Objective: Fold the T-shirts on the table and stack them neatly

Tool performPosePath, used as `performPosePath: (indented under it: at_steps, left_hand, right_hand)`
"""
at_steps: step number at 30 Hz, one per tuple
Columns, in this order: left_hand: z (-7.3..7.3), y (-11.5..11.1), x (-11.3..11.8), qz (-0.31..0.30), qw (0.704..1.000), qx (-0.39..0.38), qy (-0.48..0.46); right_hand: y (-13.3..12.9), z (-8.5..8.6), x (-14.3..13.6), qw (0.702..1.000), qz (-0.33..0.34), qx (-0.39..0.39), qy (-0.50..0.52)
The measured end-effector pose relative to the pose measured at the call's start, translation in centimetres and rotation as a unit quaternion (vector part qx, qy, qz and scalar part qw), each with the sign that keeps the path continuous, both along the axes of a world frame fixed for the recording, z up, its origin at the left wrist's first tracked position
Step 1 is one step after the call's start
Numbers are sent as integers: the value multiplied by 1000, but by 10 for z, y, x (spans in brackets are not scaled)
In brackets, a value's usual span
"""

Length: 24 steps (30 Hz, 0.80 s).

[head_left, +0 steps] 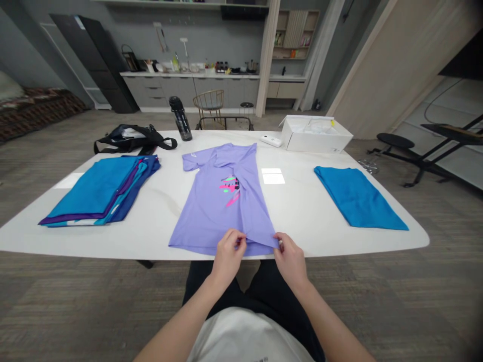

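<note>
A lavender T-shirt (204, 206) lies on the white table in front of me, its hem toward me and its collar away. The right side is folded over toward the middle and partly covers a pink, green and black print (230, 188). One short sleeve (196, 158) sticks out at the left. My left hand (229, 251) pinches the edge of the folded part near the middle of the hem. At the right corner of the hem, my right hand (290, 255) pinches the fabric between thumb and fingers.
Folded blue and purple clothes (94, 186) are stacked at the left of the table (302, 211). A folded blue garment (358, 198) lies at the right. Along the back are a black bag (132, 138), a dark bottle (181, 119), a white device (270, 141) and a white box (315, 138).
</note>
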State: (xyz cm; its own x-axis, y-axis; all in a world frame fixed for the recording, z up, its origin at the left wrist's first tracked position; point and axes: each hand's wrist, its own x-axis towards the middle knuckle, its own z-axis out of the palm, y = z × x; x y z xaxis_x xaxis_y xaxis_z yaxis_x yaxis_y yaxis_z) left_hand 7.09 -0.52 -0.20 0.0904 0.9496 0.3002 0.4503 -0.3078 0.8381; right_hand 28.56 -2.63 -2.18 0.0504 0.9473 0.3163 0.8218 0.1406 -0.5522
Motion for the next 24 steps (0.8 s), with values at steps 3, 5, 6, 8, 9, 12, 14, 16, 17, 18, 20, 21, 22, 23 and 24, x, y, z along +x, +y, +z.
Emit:
performPosePath:
  at_steps: [3, 5, 6, 8, 9, 12, 14, 16, 17, 18, 20, 21, 22, 23, 24]
  left_hand:
    - [-5, -1, 0, -16, 995, 21, 96]
    - [-8, -3, 4, -28, 988, 37, 150]
    - [-9, -4, 6, -37, 985, 42, 164]
    - [-10, -8, 12, -69, 983, 43, 167]
    - [-10, -10, 14, -92, 982, 39, 163]
    - [-5, -11, 13, -143, 978, 18, 151]
    - [3, -4, 2, -144, 980, -1, 140]
    - [13, 12, -17, -124, 984, -13, 126]
    - [17, 24, -29, -111, 986, -15, 123]
    - [22, 37, -42, -94, 988, -10, 123]
    - [30, 70, -69, -61, 988, 1, 143]
    - [32, 87, -83, -48, 987, 6, 154]
    - [34, 106, -96, -31, 986, 13, 165]
    - [36, 126, -108, -11, 983, 17, 182]
    - [37, 147, -120, 7, 979, 22, 202]
  right_hand:
    - [1, 0, 7, 1000, 0, 19, 2]
    - [3, 0, 14, 1000, 7, 20, -16]
    - [4, 1, 19, 999, 13, 19, -26]
    - [5, 2, 29, 998, 38, 14, -41]
    - [5, 4, 34, 997, 57, 9, -46]
    - [4, 9, 47, 993, 104, -20, -50]
    - [6, 15, 54, 992, 114, -42, -38]
    - [16, 22, 57, 992, 111, -52, -18]
    - [24, 27, 57, 993, 107, -56, -8]
    - [35, 32, 54, 993, 106, -61, 1]
    - [63, 44, 43, 990, 117, -79, 11]
    - [80, 50, 34, 986, 135, -92, 13]
    - [98, 56, 23, 982, 159, -104, 12]
    - [118, 62, 10, 975, 188, -117, 13]
    - [140, 67, -4, 967, 220, -130, 19]
